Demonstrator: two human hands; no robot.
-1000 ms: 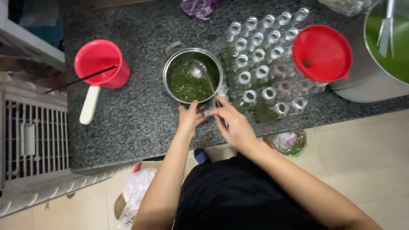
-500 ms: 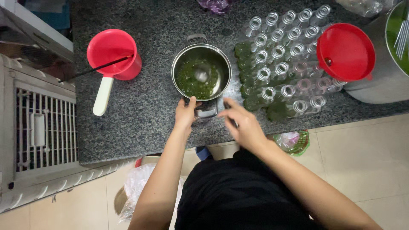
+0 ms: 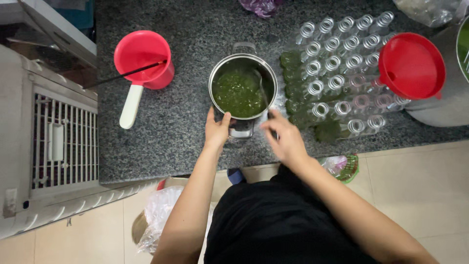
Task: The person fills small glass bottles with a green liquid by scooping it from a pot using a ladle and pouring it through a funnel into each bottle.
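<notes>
At 9 o'clock of the pot I see the red scoop [image 3: 142, 57] with a white handle and a thin dark stick laid across its rim; well apart, no risk there. Centre: steel pot [image 3: 243, 88] of green liquid sits on the dark granite counter [image 3: 185, 127], near its front edge. My left hand [image 3: 216, 129] grips the pot's rim at 7 o'clock, thumb at the near handle, fingers curled narrow, arm straight up from 6 o'clock. Risk as I judge it: pot is full-ish, one-handed tilt could slop it over the counter edge. My right hand [image 3: 286, 139] is at the pot's 4 o'clock, blurred, fingers bent down; looks closed on the ladle [image 3: 262, 93] handle, can't tell for sure. Clear bottles [image 3: 342, 73] crowd at 3 o'clock, some filled green; a swinging wrist could topple them. Red funnel [image 3: 410, 66] sits on bottles, far right.
</notes>
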